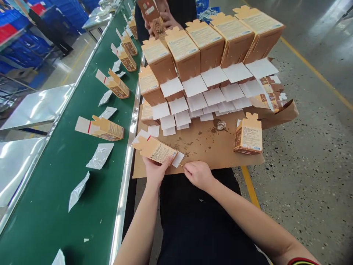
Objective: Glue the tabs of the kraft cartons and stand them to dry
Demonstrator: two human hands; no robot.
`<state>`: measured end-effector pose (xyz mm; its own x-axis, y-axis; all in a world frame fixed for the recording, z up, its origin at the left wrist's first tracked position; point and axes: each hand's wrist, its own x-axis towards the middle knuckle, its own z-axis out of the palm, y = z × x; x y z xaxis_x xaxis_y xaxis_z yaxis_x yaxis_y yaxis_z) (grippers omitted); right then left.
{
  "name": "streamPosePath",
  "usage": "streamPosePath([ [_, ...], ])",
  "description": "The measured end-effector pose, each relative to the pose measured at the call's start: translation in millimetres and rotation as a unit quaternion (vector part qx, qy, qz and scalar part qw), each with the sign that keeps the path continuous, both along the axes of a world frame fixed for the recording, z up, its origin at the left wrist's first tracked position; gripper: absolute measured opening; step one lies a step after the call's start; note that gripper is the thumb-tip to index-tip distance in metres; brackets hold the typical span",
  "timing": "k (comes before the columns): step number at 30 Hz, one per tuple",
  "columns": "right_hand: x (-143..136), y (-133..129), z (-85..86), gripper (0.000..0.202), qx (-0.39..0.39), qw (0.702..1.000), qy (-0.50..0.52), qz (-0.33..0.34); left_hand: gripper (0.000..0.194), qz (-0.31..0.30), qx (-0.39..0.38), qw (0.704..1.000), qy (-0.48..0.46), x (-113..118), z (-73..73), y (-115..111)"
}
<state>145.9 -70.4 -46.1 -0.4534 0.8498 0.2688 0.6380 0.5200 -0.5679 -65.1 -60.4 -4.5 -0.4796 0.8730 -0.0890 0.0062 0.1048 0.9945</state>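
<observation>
My left hand [154,170] grips a small tan carton [158,150] lying on its side, its flaps open at both ends. A white flap [178,159] sticks out of the carton's right end. Just beside that flap, my right hand [199,173] is closed in a pinch on a thin yellowish stick [181,165], whose tip is too small to make out. Beyond my hands sits a little clear dish [221,126] with dark wet spots around it on the brown cardboard [204,149]. A single carton [248,134] stands upright at the right.
Stacked cartons [183,49] with white flaps hanging out fill the back of the table. At the left runs a green conveyor belt [91,198] carrying open cartons [109,129] and silvery pouches [100,156]. A co-worker's hands [168,20] hold a brown carton [151,14] behind the stack.
</observation>
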Motion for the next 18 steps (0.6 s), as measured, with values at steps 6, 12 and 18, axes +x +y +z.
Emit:
streamPosePath([
  [6, 2.3, 8.4, 0.8, 0.029, -0.021, 0.999, -0.027, 0.0, 0.11, 0.001, -0.002, 1.0, -0.004, 5.1, -2.4, -1.2],
  [12, 9.9, 14.4, 5.1, 0.03, -0.019, 0.999, -0.01, -0.044, 0.103, -0.008, -0.018, 0.999, 0.032, 4.7, -12.8, -6.1],
  [18, 45.0, -6.2, 18.2, 0.035, 0.012, 0.989, 0.09, -0.114, 0.063, -0.032, -0.057, 0.99, 0.127, 12.7, -13.9, -15.9],
])
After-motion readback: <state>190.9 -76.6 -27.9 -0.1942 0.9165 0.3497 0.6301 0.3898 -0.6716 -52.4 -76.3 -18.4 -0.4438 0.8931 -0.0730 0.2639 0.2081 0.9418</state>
